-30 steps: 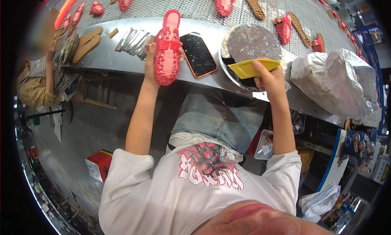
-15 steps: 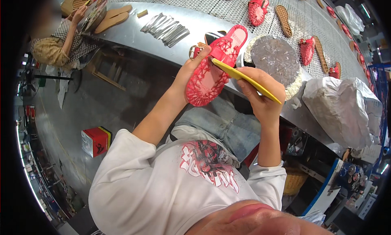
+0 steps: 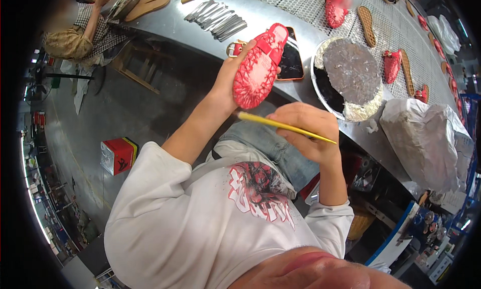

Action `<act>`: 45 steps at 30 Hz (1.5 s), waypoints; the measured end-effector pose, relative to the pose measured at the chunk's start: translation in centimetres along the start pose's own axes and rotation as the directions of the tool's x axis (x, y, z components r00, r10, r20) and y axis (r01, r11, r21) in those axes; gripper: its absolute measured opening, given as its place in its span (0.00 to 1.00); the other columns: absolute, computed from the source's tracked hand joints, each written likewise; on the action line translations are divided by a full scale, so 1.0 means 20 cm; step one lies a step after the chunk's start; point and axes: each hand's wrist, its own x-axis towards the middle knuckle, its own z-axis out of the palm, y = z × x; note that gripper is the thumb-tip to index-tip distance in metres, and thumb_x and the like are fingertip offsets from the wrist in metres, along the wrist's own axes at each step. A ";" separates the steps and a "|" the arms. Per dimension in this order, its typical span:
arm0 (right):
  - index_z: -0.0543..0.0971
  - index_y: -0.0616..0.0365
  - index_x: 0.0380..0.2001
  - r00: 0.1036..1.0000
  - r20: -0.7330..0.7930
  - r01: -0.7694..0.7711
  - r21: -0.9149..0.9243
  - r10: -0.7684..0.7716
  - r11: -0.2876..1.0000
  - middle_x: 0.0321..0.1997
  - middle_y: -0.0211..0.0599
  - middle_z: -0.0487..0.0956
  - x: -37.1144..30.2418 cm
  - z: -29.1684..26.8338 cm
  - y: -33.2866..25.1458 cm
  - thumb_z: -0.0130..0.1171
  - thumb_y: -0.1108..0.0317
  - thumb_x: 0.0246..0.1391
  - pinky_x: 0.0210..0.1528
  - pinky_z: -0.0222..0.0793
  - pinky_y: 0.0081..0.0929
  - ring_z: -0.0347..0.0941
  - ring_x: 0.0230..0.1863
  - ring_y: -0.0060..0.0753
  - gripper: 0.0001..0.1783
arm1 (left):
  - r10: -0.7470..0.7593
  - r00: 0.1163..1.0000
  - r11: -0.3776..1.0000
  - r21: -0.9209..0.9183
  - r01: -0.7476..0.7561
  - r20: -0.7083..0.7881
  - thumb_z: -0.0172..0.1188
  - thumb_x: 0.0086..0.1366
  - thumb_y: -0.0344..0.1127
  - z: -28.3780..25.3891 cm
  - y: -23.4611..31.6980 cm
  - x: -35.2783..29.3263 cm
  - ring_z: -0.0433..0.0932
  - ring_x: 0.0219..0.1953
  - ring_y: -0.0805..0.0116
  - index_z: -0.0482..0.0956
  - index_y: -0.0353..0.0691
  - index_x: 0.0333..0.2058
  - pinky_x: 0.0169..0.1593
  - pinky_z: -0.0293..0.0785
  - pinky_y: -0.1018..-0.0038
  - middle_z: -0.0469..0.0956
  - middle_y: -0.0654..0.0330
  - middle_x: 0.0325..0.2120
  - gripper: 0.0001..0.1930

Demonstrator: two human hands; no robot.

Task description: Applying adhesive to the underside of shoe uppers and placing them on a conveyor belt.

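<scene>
My left hand (image 3: 226,83) is closed round the side of a red woven shoe upper (image 3: 256,78), whose pale pink underside faces up and whose strapped end points away from me. Below its near end, my right hand (image 3: 308,131) grips a flat yellow-handled brush (image 3: 260,120). The brush tip points left and stays apart from the shoe upper. A round pot (image 3: 316,78) stands to the right on the bench, partly covered by a grey crusted disc (image 3: 352,71), with whitish crust round its edge.
Metal strips (image 3: 215,19) and a dark phone (image 3: 291,61) lie on the bench (image 3: 170,23). Red uppers (image 3: 392,66) and tan soles (image 3: 367,26) rest on the mesh conveyor (image 3: 295,8). A white sack (image 3: 423,138) stands right; a co-worker (image 3: 75,43) sits far left.
The brush has come away from the shoe upper and moved down and left with my right hand. The shoe upper has turned more upright. My view has shifted, uncovering the phone.
</scene>
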 end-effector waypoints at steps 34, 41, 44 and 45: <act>0.78 0.75 0.43 0.859 -0.512 0.195 0.282 -0.025 0.939 0.31 0.53 0.82 -0.10 -0.14 0.07 0.60 0.76 0.54 0.30 0.79 0.33 0.80 0.26 0.41 0.14 | 0.084 0.960 0.976 0.174 -0.134 0.268 0.51 0.73 0.44 0.02 0.12 -0.10 0.84 0.32 0.59 0.73 0.27 0.48 0.34 0.82 0.70 0.82 0.49 0.36 0.20; 0.80 0.73 0.41 0.817 -0.557 -0.203 -0.035 0.149 0.979 0.33 0.53 0.81 -0.18 -0.12 0.11 0.61 0.83 0.50 0.28 0.75 0.26 0.79 0.27 0.37 0.12 | -0.029 0.973 0.952 0.304 -0.044 0.231 0.45 0.74 0.42 0.01 -0.05 -0.08 0.84 0.38 0.56 0.70 0.26 0.54 0.43 0.83 0.68 0.81 0.40 0.40 0.22; 0.81 0.71 0.41 0.951 -0.301 0.025 0.304 0.071 0.952 0.33 0.47 0.82 -0.21 -0.08 0.05 0.62 0.79 0.53 0.29 0.74 0.24 0.78 0.26 0.32 0.11 | -0.057 0.981 0.977 0.213 0.017 0.186 0.53 0.70 0.44 0.05 -0.10 -0.06 0.85 0.34 0.60 0.72 0.28 0.49 0.39 0.83 0.69 0.82 0.46 0.36 0.21; 0.81 0.70 0.40 0.987 -0.155 0.085 0.223 -0.051 0.971 0.33 0.43 0.82 -0.17 -0.06 0.07 0.63 0.76 0.55 0.28 0.73 0.22 0.77 0.25 0.28 0.10 | -0.040 0.994 0.991 0.135 0.025 0.104 0.61 0.66 0.46 0.07 -0.12 -0.06 0.85 0.30 0.63 0.75 0.29 0.44 0.36 0.84 0.70 0.82 0.52 0.32 0.21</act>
